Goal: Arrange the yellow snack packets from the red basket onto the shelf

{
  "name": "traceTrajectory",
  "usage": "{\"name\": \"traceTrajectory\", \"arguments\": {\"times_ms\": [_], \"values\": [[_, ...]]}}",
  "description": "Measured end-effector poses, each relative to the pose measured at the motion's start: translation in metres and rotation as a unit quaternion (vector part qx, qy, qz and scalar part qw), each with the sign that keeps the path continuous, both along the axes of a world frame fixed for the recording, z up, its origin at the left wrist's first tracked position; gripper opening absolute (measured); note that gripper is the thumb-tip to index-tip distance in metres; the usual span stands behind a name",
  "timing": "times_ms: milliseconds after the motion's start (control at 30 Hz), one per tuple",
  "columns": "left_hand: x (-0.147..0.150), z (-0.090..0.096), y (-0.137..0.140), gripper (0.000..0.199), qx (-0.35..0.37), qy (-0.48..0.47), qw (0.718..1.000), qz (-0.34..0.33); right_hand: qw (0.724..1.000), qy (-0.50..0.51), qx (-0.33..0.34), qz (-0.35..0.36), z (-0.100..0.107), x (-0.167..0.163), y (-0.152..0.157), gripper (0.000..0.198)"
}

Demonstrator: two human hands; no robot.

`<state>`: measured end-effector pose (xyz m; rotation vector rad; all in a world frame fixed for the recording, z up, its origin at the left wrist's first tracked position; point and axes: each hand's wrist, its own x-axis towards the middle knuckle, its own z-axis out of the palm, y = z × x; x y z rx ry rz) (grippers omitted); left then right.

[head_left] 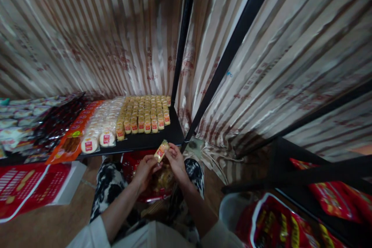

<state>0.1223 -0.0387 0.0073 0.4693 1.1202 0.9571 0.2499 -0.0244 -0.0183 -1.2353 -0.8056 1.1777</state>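
Note:
Between my two hands is a small wrapped snack [160,152] in clear film with a red label. My left hand [146,169] pinches its lower end. The fingers of my right hand [175,159] are closed on its upper right end. Below my hands, between my knees, sits a red bag [132,162] with similar yellowish wrapped pieces inside. Ahead on the black shelf [136,143] stand close rows of the same yellow wrapped snacks [147,124], their red labels facing me. White round wrapped snacks [107,138] stand to their left.
An orange packet [69,143], dark wrapped packets [58,124] and white packets [17,128] line the shelf's left. A red carton [26,186] lies lower left. At right are black bars [229,54], a red bag of dark packets [279,221] and red packets [334,197]. Striped sheeting [116,27] hangs behind.

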Motion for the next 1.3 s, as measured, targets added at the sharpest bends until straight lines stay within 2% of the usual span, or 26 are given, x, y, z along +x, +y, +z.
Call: {"name": "traceTrajectory", "arguments": {"times_ms": [67,167,233,300,367,467,600,700,933,1067,1200,1300], "values": [[-0.003,-0.002,0.006,0.028,0.023,0.069,0.996,-0.046,1.0,-0.016,0.015,0.001,0.003,0.004,0.004,0.046],[-0.007,0.001,0.024,0.051,0.104,0.158,0.98,-0.066,0.999,-0.034,0.036,0.022,0.01,0.011,0.01,0.043],[-0.007,0.006,0.038,0.062,0.159,0.18,0.967,-0.085,0.997,-0.044,0.043,0.035,0.014,0.016,0.014,0.042],[-0.005,0.011,0.052,0.068,0.195,0.175,0.956,-0.132,0.995,-0.063,0.046,0.054,0.016,0.018,0.019,0.041],[-0.002,0.015,0.063,0.066,0.217,0.17,0.946,-0.172,0.992,-0.089,0.054,0.07,0.017,0.019,0.025,0.04],[0.004,0.017,0.081,0.055,0.24,0.201,0.932,-0.181,0.987,-0.128,0.075,0.063,0.017,0.018,0.039,0.038],[0.014,0.025,0.112,0.043,0.257,0.261,0.915,-0.169,0.978,-0.175,0.11,0.007,0.018,0.018,0.067,0.038],[0.026,0.037,0.142,0.033,0.295,0.268,0.903,-0.163,0.968,-0.213,0.125,-0.053,0.023,0.021,0.093,0.041],[0.064,0.054,0.216,0.022,0.34,0.299,0.887,-0.093,0.921,-0.338,0.137,-0.135,0.042,0.035,0.154,0.047],[0.084,0.059,0.256,0.027,0.372,0.366,0.848,-0.094,0.903,-0.361,0.133,-0.19,0.039,0.042,0.174,0.051],[0.099,0.06,0.296,0.027,0.395,0.434,0.802,-0.114,0.915,-0.345,0.094,-0.184,0.02,0.047,0.184,0.052],[0.107,0.056,0.319,0.031,0.383,0.505,0.763,-0.129,0.922,-0.336,0.067,-0.178,0.008,0.048,0.19,0.052]]}}
